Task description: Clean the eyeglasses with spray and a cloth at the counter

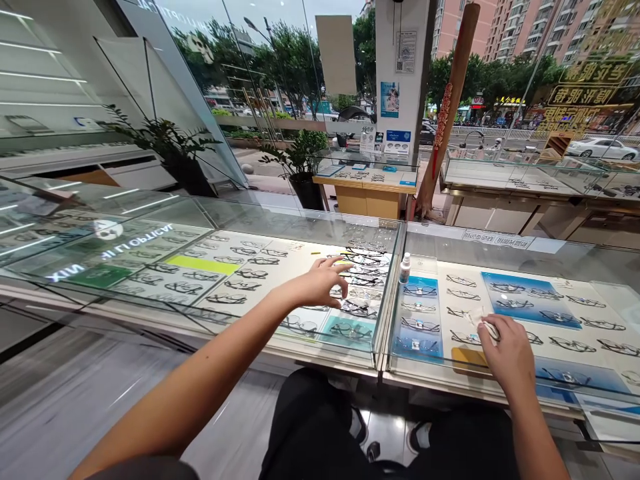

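Observation:
My left hand hovers over or rests on the glass top of the left display case, its fingers spread. Rows of eyeglasses lie beneath it inside the case. At the right case, my right hand pinches a small, pale, crumpled wipe or wrapper between thumb and fingers; its exact kind is unclear. A small white bottle with a printed label stands upright on the glass between my hands, near the seam of the two cases.
More glasses lie on blue cards in the right case. Potted plants and a wooden display counter stand beyond, along with a leaning wooden post. My black-trousered knees are close below the case edge.

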The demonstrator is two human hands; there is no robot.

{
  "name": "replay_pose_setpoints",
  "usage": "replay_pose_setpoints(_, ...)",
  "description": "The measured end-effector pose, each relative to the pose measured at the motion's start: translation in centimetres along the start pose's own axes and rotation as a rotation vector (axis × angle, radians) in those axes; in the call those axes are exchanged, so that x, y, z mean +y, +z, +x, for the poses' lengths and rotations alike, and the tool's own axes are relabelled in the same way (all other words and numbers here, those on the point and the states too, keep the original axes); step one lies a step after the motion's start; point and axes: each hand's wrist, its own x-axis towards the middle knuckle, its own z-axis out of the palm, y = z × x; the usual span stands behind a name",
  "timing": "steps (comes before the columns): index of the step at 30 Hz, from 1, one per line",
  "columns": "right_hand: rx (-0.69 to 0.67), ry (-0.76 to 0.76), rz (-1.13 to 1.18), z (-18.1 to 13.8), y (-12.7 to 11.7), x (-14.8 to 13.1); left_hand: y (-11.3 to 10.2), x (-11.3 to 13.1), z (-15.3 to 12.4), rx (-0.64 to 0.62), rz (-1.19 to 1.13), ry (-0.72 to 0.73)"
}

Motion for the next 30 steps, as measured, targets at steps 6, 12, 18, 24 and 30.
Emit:
replay_pose_setpoints(6,0.002,0.013,0.003,0.1,0.0,-0.1,1.5,-0.2,1.8,0.106,0.054,0.018)
replay_pose_setpoints(12,0.001,0.017,0.002,0.2,0.0,0.0,1.2,-0.1,3.0,0.161,0.034,0.010)
replay_pose_setpoints(18,-0.101,-0.047,-0.012,0.0,0.1,1.4,1.0,0.3,2.7,0.118,0.033,-0.006)
replay_pose_setpoints(24,-0.146,-0.033,0.043,1.3,-0.4,2.3,0.6,0.6,2.0,0.125,-0.049,0.004)
replay_pose_setpoints(30,-0.126,0.021,-0.052,9.0,-0.7,2.3,-2.9,0.4,1.6,0.299,-0.463,0.141)
